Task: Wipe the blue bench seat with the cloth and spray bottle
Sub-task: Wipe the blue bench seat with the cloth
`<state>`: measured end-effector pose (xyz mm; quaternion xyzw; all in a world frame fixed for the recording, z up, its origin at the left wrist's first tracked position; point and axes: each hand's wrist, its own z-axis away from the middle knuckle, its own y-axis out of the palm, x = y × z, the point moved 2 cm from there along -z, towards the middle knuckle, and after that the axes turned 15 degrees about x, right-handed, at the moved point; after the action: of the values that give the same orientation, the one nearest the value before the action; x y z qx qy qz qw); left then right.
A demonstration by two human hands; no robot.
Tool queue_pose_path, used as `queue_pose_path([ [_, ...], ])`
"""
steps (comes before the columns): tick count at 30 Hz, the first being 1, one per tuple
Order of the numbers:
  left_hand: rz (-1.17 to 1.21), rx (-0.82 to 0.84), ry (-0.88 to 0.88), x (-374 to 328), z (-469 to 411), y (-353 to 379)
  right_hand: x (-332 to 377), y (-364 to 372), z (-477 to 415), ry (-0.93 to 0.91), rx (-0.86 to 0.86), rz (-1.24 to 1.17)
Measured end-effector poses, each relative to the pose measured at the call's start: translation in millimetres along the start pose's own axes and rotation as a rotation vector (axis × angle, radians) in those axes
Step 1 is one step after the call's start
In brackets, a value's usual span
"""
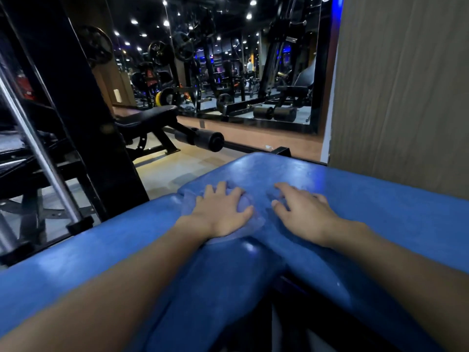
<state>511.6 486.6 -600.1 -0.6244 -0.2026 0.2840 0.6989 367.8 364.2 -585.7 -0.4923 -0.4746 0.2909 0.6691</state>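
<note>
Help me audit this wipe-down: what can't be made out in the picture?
Spray bottle: nowhere in the head view; outside the frame or hidden.
Cloth: mostly under the left hand, its edges blur into the bench seat.
Near part of the seat: covered by both forearms, cut by the bottom edge.

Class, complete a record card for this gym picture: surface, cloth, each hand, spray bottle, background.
surface: glossy blue padded bench seat
cloth: thin pale blue cloth, flat on the seat
left hand: left hand presses on the cloth
right hand: right hand rests bare on the seat
spray bottle: not in view
background: black padded bench, wall mirror
</note>
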Motion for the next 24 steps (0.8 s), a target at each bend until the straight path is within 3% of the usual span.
queue_pose_path([
  [4,-0.043,0.011,0.127,-31,40,7,10,-9,28,0.025,0.003,-0.017],
  [8,0.213,0.046,0.243,-31,67,-5,21,-9,47,-0.03,0.021,-0.018],
  [11,0.226,-0.029,0.179,-10,81,-21,28,-9,52,-0.068,0.041,0.012],
  [19,0.279,0.014,0.017,29,79,-21,52,17,19,-0.295,0.013,0.03],
  [22,0.276,0.029,-0.01,37,85,-22,56,33,2,-0.234,0.177,0.143],
  [24,0.276,0.044,-0.031,45,90,-22,61,37,-2,-0.187,0.19,0.198],
])
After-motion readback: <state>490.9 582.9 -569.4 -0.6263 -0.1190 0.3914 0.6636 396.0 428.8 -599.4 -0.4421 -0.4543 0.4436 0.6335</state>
